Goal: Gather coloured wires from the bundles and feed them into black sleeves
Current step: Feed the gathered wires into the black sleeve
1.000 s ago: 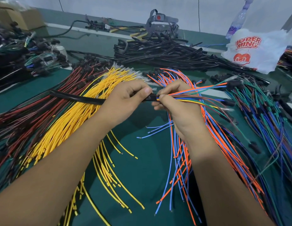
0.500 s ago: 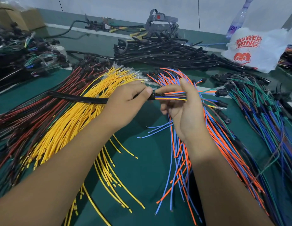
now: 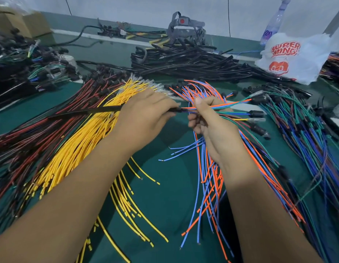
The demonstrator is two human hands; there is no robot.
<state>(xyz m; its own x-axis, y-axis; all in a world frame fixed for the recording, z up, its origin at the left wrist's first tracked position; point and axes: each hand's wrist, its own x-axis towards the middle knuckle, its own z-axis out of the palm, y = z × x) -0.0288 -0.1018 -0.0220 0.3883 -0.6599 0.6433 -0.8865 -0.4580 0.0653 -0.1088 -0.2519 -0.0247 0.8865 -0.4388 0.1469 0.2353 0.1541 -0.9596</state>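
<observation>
**At 12 o'clock: wires entering sleeve**

At centre, the black sleeve (image 3: 85, 113) meets the gathered wires (image 3: 231, 111). Left hand (image 3: 144, 114) pinches the sleeve mouth; right hand (image 3: 208, 120) at 3 o'clock pinches the wires. Risk: a loose strand could buckle and miss the mouth.

I see two bare forearms, no sleeves anywhere in shot. Left hand (image 3: 146, 114) & right hand (image 3: 212, 124): no gloves, rings, watch or wristbands. Short plain nails on the fingers I can see. No marks or tape.
</observation>
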